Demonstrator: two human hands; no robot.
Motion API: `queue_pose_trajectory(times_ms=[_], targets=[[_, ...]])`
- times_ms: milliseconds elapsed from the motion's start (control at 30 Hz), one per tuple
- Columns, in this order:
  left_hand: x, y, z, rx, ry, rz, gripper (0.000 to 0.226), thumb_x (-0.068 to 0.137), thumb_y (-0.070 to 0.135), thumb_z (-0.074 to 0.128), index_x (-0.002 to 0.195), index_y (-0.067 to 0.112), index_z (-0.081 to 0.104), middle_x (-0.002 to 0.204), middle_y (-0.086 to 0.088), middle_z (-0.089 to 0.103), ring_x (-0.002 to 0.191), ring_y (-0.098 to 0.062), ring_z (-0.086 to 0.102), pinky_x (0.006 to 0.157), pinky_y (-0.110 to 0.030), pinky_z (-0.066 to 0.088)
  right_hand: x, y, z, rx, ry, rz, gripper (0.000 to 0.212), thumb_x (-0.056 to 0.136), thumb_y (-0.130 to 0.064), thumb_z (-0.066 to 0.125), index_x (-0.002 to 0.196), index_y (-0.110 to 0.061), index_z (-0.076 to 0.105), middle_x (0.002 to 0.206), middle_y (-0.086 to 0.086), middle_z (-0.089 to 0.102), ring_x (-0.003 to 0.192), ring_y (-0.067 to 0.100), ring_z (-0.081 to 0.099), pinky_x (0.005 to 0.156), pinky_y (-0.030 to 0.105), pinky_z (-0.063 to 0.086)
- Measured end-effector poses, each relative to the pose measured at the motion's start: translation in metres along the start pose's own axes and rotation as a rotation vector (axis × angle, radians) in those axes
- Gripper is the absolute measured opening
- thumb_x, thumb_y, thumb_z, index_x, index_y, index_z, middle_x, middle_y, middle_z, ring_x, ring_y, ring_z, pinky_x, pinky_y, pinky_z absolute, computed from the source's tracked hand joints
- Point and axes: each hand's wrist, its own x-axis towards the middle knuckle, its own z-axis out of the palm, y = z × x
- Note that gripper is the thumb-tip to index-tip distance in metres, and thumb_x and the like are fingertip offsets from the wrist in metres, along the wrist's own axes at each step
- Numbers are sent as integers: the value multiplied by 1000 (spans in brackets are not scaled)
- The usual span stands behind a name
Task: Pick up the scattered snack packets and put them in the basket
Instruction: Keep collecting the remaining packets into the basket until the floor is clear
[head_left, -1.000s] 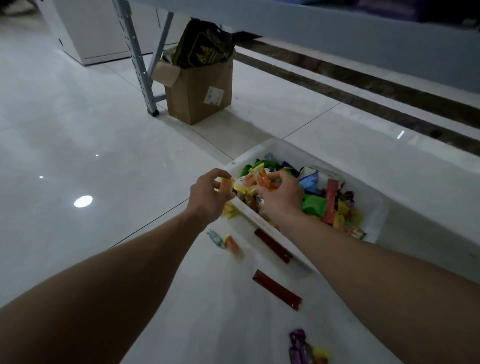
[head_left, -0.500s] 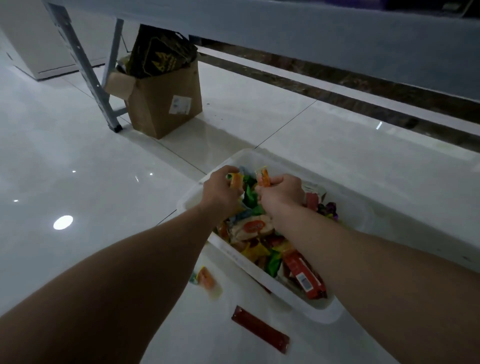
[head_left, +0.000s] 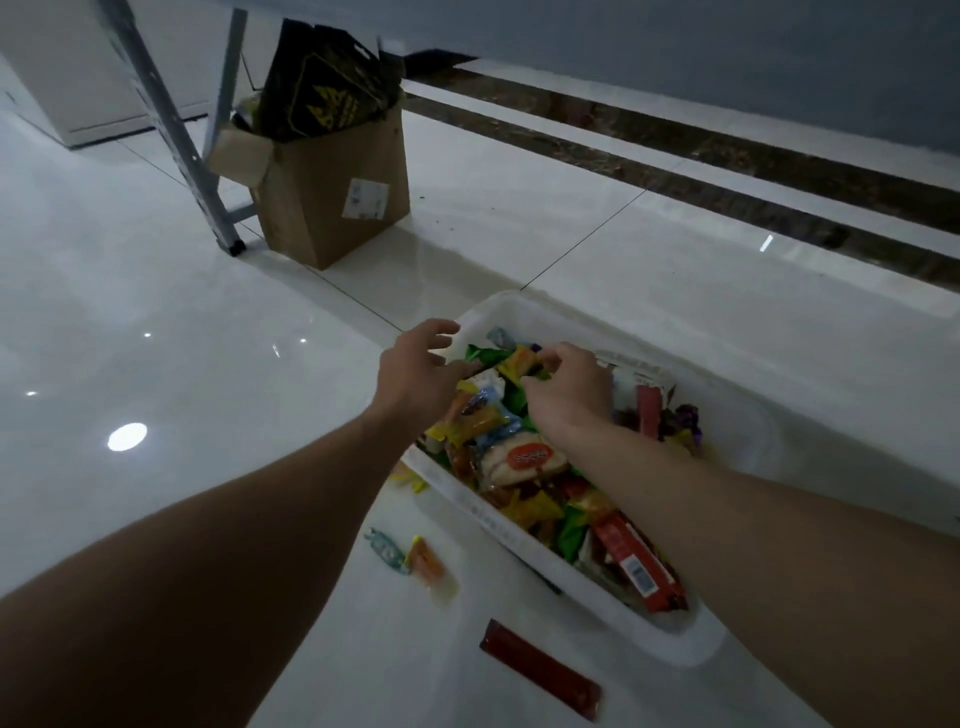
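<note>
Reaching over the white basket (head_left: 511, 306), the right hand (head_left: 569, 392) had its fingers curled and appeared to pinch an orange snack packet (head_left: 521, 360) at the fingertips. It held the packet low over the heap inside, probably so that it would land on the pile rather than bounce out. The left hand (head_left: 421, 369), just beside the right one and above the basket's near corner, held nothing; its fingers were spread and loosely bent. Both arms stretched forward because the basket sat on the floor (head_left: 208, 322) ahead of the person. Back from the left hand, beside its forearm, a teal wrapped sweet (head_left: 387, 550) and a small orange packet (head_left: 427, 562) lay side by side on the floor just outside the basket wall. A yellow packet (head_left: 413, 482) peeped out against that wall, nearer the wrist. Further back, between the two forearms, lay a dark red stick packet (head_left: 540, 670). By my judgement the task was well along, with these few left to gather.
</note>
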Motion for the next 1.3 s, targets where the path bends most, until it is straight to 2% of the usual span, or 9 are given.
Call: queue_pose_trajectory(times_ms=[133, 200, 333, 467, 700, 833, 1000, 1167, 1300], targets=[[-22, -8, -33, -3, 55, 7, 43, 84, 19, 70, 125, 24, 58, 120, 2, 62, 103, -16, 60, 86, -39, 55, -32, -14, 6, -66, -67, -200, 34, 92, -27, 60, 125, -20, 57, 119, 1, 57, 112, 19, 53, 92, 32, 47], [-37, -17, -52, 24, 72, 13, 44, 84, 20, 71, 127, 23, 57, 123, 3, 60, 106, -16, 59, 91, -38, 52, -52, -24, 11, -65, -113, -242, 37, 90, -29, 61, 126, -20, 56, 120, 3, 57, 110, 20, 53, 89, 32, 46], [-74, -46, -82, 55, 78, -31, 45, 83, 21, 72, 126, 24, 57, 124, 4, 60, 107, -16, 59, 92, -32, 49, -92, -39, 36, -59, -250, -281, 45, 86, -31, 65, 128, -18, 56, 121, 3, 60, 111, 21, 56, 96, 40, 48], [-106, -76, -93, 96, 70, -83, 44, 83, 21, 72, 125, 23, 59, 124, 3, 61, 102, -14, 59, 86, -26, 45, -125, -31, 60, -133, -357, -284, 41, 86, -31, 65, 125, -19, 57, 123, -1, 59, 109, 20, 56, 95, 35, 47], [-137, -113, -97, 121, 32, -147, 44, 84, 19, 70, 126, 23, 57, 126, 3, 60, 107, -15, 59, 80, -17, 38, -146, 14, 97, -251, -395, -124, 49, 87, -33, 63, 134, -22, 50, 134, -2, 54, 117, 19, 53, 98, 36, 46], [-141, -128, -100, 166, 7, -157, 44, 85, 22, 69, 127, 23, 57, 128, 2, 59, 109, -16, 59, 82, -18, 38, -141, 33, 110, -370, -358, -85, 48, 92, -31, 58, 137, -20, 47, 133, 1, 53, 122, 21, 48, 92, 32, 45], [-139, -146, -104, 191, -20, -175, 42, 86, 24, 68, 126, 26, 56, 127, 0, 59, 105, -14, 58, 81, -20, 39, -132, 45, 130, -440, -358, -30, 49, 91, -32, 60, 136, -20, 45, 131, 4, 52, 122, 24, 47, 90, 35, 47], [-131, -158, -96, 223, -35, -196, 37, 87, 27, 67, 123, 28, 59, 119, -2, 61, 91, -12, 59, 78, -20, 41, -128, 55, 137, -521, -324, -94, 25, 93, -27, 56, 116, -16, 54, 122, 6, 56, 115, 27, 50, 86, 35, 46], [-126, -161, -70, 294, -109, -197, 41, 87, 33, 67, 127, 28, 57, 115, -6, 59, 96, -17, 60, 82, -22, 41, -127, 60, 134, -466, -271, -94, 17, 93, -25, 56, 107, -17, 55, 116, 5, 56, 113, 25, 50, 86, 36, 45]])
